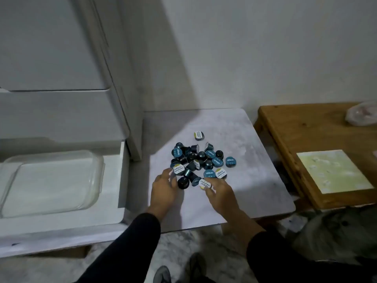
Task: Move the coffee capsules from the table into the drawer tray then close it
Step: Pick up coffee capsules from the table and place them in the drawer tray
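A pile of several dark coffee capsules [201, 161] with blue and white lids lies on the low grey marbled table [255, 180]. One white-lidded capsule [199, 135] sits apart behind the pile. My left hand [164, 189] reaches the pile's near left edge, fingertips touching a white-lidded capsule [178, 170]. My right hand [219, 190] is at the near right edge, fingers against another white-lidded capsule [205, 184]. To the left, the white drawer [120, 180] stands pulled out with a clear glass tray [95, 180] inside, nothing in it.
White cabinet fronts [61, 111] rise above the drawer. A wooden table [306, 139] with a pale green tile [334, 171] and a plastic bag [362, 114] stands to the right. A shoe [162, 273] and a grey furry thing [334, 231] are on the floor.
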### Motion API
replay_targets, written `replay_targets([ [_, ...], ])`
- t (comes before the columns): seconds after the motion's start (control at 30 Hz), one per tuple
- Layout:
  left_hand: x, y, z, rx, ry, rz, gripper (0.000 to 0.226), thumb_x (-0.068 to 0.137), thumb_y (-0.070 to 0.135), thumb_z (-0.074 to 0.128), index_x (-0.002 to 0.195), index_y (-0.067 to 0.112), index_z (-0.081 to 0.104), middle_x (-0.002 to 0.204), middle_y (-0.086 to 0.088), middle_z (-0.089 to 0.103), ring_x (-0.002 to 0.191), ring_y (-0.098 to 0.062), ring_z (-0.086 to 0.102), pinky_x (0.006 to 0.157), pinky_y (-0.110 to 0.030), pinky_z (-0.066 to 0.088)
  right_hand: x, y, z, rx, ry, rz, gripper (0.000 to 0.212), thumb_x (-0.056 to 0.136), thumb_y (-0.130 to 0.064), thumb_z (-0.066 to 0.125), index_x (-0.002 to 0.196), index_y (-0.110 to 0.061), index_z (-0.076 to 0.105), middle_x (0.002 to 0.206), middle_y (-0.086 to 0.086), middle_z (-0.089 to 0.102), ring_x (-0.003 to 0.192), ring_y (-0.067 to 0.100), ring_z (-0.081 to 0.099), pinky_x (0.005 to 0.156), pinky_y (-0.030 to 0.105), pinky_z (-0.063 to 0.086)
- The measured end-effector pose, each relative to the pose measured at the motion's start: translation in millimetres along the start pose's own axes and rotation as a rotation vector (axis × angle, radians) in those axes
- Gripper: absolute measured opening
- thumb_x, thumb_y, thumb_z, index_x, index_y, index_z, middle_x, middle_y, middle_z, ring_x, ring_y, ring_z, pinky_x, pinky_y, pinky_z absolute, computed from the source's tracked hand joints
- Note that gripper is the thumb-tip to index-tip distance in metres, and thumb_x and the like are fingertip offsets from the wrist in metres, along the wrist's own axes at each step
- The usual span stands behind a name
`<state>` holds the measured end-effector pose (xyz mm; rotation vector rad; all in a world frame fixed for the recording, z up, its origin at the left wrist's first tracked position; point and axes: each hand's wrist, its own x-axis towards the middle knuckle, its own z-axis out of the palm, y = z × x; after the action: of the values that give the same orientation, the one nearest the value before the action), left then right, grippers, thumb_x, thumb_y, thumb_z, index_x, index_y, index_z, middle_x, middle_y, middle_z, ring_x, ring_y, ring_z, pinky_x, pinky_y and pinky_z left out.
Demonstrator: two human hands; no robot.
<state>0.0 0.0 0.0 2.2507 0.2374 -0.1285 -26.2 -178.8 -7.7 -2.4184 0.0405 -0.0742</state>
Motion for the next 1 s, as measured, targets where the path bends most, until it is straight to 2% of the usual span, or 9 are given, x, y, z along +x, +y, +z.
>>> replay_targets([
  [0.1, 12, 5, 6, -0.086, 0.061, -0.004, 0.035, 0.088, 0.014, 0.053, 0.122, 0.022, 0.055, 0.106, -0.015, 0.064, 0.103, -0.028, 0.058, 0.081, -0.02, 0.034, 12, 3, -1, 0.007, -0.014, 0.026, 0.03, 0.078, -0.017, 0.06, 0.105, -0.012, 0.068, 0.1, 0.018, 0.069, 0.091, 0.034, 0.063, 0.082, 0.035, 0.05],
  [0.23, 21, 11, 14, -0.079, 0.095, -0.042, 0.03, 0.089, 0.016, 0.053, 0.117, 0.022, 0.061, 0.107, -0.013, 0.067, 0.103, -0.026, 0.061, 0.089, -0.023, 0.038, 21, 1, -6, 0.045, -0.055, 0.085, 0.027, 0.079, -0.008, 0.065, 0.105, -0.013, 0.07, 0.101, 0.015, 0.07, 0.094, 0.028, 0.062, 0.08, 0.021, 0.04],
  [0.37, 24, 14, 17, -0.157, 0.133, -0.116, 0.024, 0.087, 0.01, 0.055, 0.104, 0.018, 0.07, 0.1, -0.01, 0.072, 0.096, -0.023, 0.065, 0.074, -0.005, 0.031, 26, 2, -10, 0.141, -0.098, 0.146, 0.021, 0.079, -0.006, 0.065, 0.098, -0.012, 0.073, 0.098, 0.013, 0.071, 0.087, 0.021, 0.063, 0.074, 0.011, 0.038],
  [0.43, 24, 16, 19, -0.218, 0.156, -0.164, 0.024, 0.086, 0.008, 0.055, 0.101, 0.017, 0.072, 0.095, -0.011, 0.073, 0.092, -0.019, 0.066, 0.073, -0.001, 0.03, 28, 5, -10, 0.164, -0.104, 0.155, 0.018, 0.078, -0.005, 0.066, 0.093, -0.011, 0.074, 0.095, 0.012, 0.072, 0.08, 0.016, 0.062, 0.068, 0.003, 0.039],
  [0.6, 22, 25, 13, -0.293, 0.185, -0.219, 0.023, 0.086, 0.002, 0.055, 0.097, 0.012, 0.073, 0.085, -0.01, 0.072, 0.076, -0.007, 0.059, 0.063, 0.013, 0.027, 30, 8, -17, 0.28, -0.142, 0.221, 0.016, 0.081, 0.002, 0.063, 0.091, -0.004, 0.073, 0.091, 0.016, 0.072, 0.062, -0.001, 0.06, 0.062, 0.002, 0.045],
  [0.73, 19, 30, 5, -0.301, 0.181, -0.225, 0.022, 0.086, 0.002, 0.056, 0.092, 0.012, 0.074, 0.076, -0.002, 0.065, 0.065, 0.006, 0.053, 0.06, 0.011, 0.03, 35, 4, -25, 0.356, -0.193, 0.268, 0.017, 0.084, 0.003, 0.059, 0.095, 0.0, 0.071, 0.096, 0.018, 0.071, 0.065, 0.002, 0.06, 0.058, 0.004, 0.048],
  [0.87, 18, 41, -9, -0.308, 0.16, -0.183, 0.019, 0.085, 0.006, 0.059, 0.089, 0.017, 0.074, 0.078, 0.002, 0.066, 0.064, 0.0, 0.055, 0.066, 0.002, 0.037, 48, -15, -43, 0.459, -0.206, 0.261, 0.017, 0.085, 0.006, 0.057, 0.096, 0.004, 0.069, 0.096, 0.014, 0.068, 0.064, 0.003, 0.064, 0.05, 0.005, 0.047],
  [0.97, 21, 50, -28, -0.299, 0.128, -0.118, 0.019, 0.086, 0.008, 0.058, 0.09, 0.019, 0.074, 0.078, 0.0, 0.067, 0.058, -0.004, 0.051, 0.07, -0.016, 0.042, 62, -35, -59, 0.438, -0.186, 0.189, 0.017, 0.084, 0.003, 0.059, 0.092, -0.003, 0.072, 0.091, 0.012, 0.07, 0.072, 0.01, 0.063, 0.054, 0.004, 0.046],
  [1.0, 22, 53, -37, -0.29, 0.12, -0.091, 0.02, 0.086, 0.008, 0.058, 0.091, 0.019, 0.074, 0.077, -0.001, 0.068, 0.059, -0.005, 0.052, 0.069, -0.016, 0.042, 66, -42, -65, 0.418, -0.183, 0.159, 0.017, 0.084, 0.001, 0.06, 0.091, -0.007, 0.073, 0.087, 0.008, 0.07, 0.071, 0.008, 0.062, 0.057, 0.004, 0.046],
])
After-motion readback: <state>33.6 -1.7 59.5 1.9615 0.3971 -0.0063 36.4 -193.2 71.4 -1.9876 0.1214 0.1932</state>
